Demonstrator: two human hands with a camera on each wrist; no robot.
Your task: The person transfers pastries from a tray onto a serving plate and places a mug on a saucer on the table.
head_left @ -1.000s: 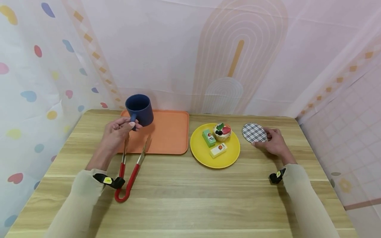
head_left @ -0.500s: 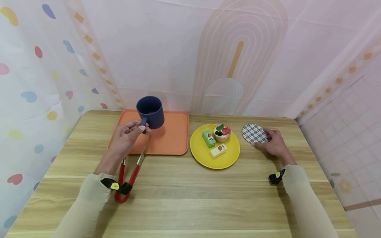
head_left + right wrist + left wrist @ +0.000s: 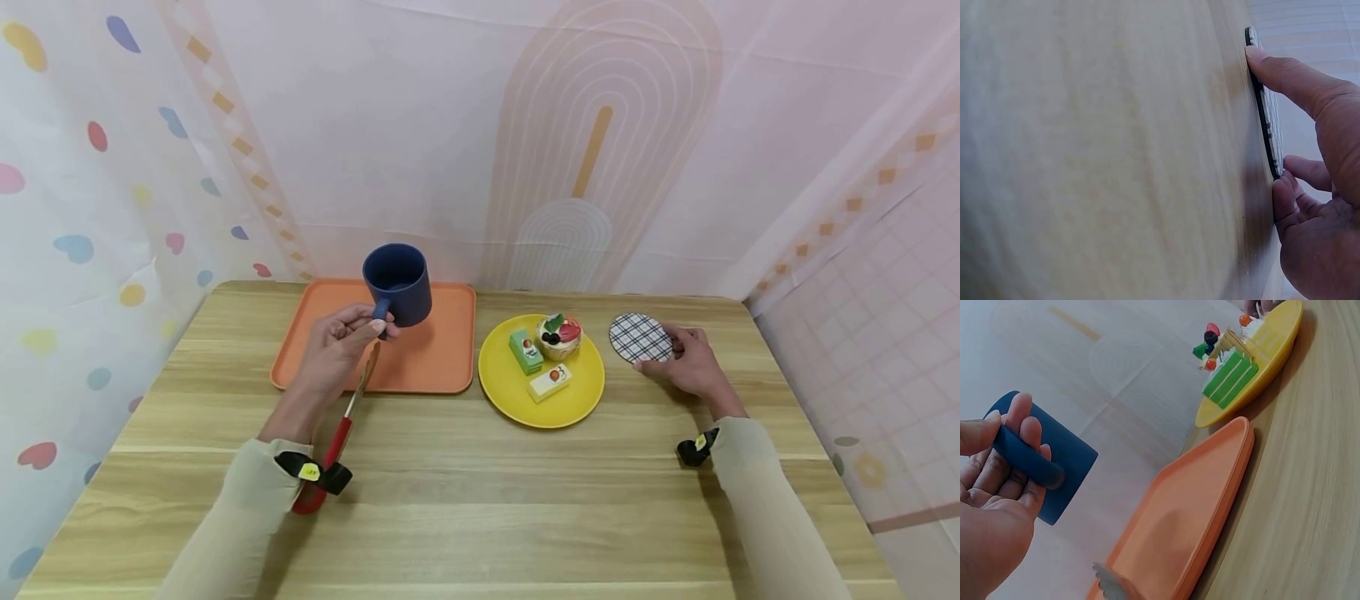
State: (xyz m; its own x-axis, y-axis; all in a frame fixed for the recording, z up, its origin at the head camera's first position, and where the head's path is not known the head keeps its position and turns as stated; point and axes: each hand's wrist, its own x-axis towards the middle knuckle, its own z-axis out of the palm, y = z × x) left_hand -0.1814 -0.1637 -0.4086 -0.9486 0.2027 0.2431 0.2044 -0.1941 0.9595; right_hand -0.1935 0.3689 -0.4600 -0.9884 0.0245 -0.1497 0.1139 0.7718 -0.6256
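Note:
My left hand [image 3: 337, 346] holds a dark blue mug [image 3: 401, 287] by its handle, upright and raised over the orange tray [image 3: 438, 358]. In the left wrist view, fingers pass through the mug's handle [image 3: 1025, 456] and the thumb presses on it from outside. At the right, my right hand [image 3: 693, 358] grips a round black-and-white plaid coaster [image 3: 640, 337] by its edge, low at the tabletop. Thumb and fingers sit at separate spots on the coaster's rim [image 3: 1266, 119] in the right wrist view.
Between the hands stands a yellow plate [image 3: 517, 408] with a green cake slice [image 3: 527, 350], a pale yellow slice [image 3: 551, 382] and a fruit-topped cupcake [image 3: 559, 337]. Red-handled tongs [image 3: 339, 442] lie partly beneath the left forearm, tips over the tray. A patterned curtain [image 3: 420, 125] hangs behind the table.
My left hand has carried the mug to the right, from the tray's left part to above its middle. The left forearm now covers more of the tongs. My right hand stays at the coaster.

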